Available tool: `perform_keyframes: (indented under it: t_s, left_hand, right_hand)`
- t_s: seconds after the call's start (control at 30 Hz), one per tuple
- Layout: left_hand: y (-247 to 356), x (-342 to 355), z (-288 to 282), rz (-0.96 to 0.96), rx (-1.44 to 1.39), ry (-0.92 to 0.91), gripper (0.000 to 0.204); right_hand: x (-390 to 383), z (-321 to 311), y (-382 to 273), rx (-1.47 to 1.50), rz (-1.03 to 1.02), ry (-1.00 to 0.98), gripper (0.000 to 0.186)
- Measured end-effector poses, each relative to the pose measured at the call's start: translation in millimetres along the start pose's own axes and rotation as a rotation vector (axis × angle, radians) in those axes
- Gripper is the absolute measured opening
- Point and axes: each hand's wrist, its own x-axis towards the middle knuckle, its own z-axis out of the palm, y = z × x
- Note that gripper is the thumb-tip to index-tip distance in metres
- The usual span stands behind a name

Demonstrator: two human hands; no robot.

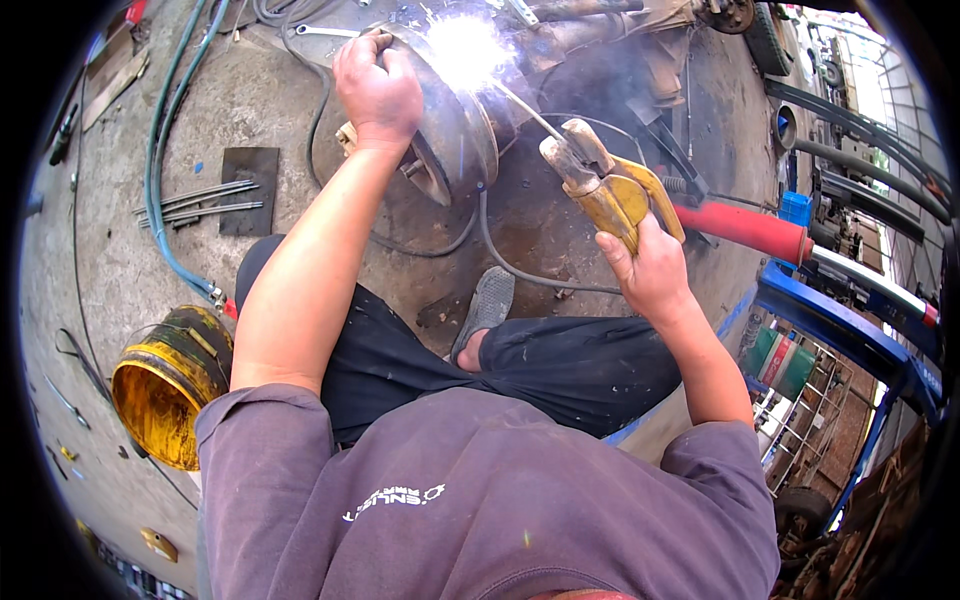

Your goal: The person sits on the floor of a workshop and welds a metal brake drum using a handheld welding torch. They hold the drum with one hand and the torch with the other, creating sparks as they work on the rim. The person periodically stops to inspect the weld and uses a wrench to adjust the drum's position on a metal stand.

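My right hand (652, 268) is closed around a yellow welding electrode holder (612, 200). A thin welding rod (530, 112) runs from its jaws up and left into a blinding white arc with sparks. Smoke drifts to the right of the glow. Beneath the arc lies a round rusty metal drum (455, 135), its far side washed out by the light. My left hand (378, 88) rests on the drum's left rim with its fingers curled over the edge; a small part of the grip is hidden.
A steel plate (250, 165) with several welding rods (205, 203) lies at left, near blue hoses (158, 180). A yellow-stained bucket (165, 385) lies by my left elbow. Grey cable (520, 275) crosses the floor. A red cylinder (745, 230) and blue frame (830, 300) stand right.
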Motion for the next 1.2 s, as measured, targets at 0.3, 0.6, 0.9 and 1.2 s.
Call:
perform_keyframes:
  t_s: [0.3,0.6,0.9,1.2]
  left_hand:
    - [0.9,0.6,-0.1,0.021,-0.013,0.007,0.021]
    - [0.0,-0.2,-0.4,0.005,-0.022,0.008,0.021]
    - [-2.1,-0.4,0.2,-0.003,-0.003,0.020,0.021]
    - [5.1,0.2,-1.5,-0.006,-0.008,0.003,0.021]
  right_hand:
    - [0.9,-0.3,-1.1,-0.024,0.001,-0.003,0.056]
    - [0.3,-0.5,0.8,-0.020,0.002,-0.012,0.054]
    - [-1.7,-8.3,-6.9,0.101,-0.041,0.084,0.054]
    - [-3.8,-2.3,-0.2,0.014,-0.040,0.033,0.052]
